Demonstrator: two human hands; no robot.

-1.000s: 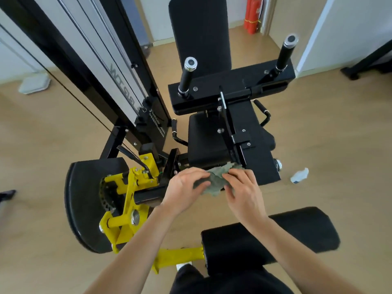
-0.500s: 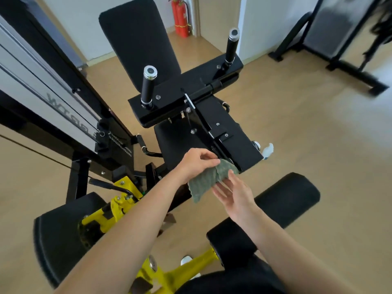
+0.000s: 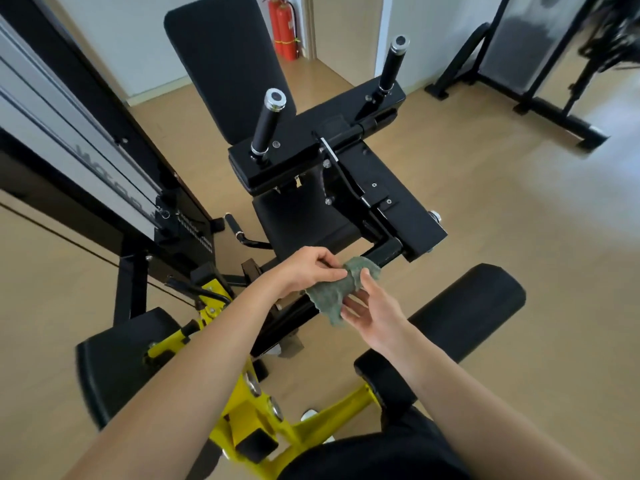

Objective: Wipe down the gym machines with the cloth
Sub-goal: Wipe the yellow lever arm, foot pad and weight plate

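Below us we count one green cloth, two hands, two upright black grip handles on the machine's crossbar (the second handle stands at its far end), one padded backrest, one long roller pad and two red extinguishers by the far wall. Our left hand reaches in palm down, its thumb and fingertips pinched closed on the cloth's upper edge, so that the cloth hangs crumpled over the black bar at the front of the seat frame. Our right hand lies palm up, fingers spread and loosely extended, touching the cloth's lower right edge without clasping it. Both forearms enter from the lower edge and converge at the cloth. A yellow frame sits under the left forearm; the roller pad lies just right of the right wrist. Bare wooden floor opens to the right, while the weight stack column closes off the left.
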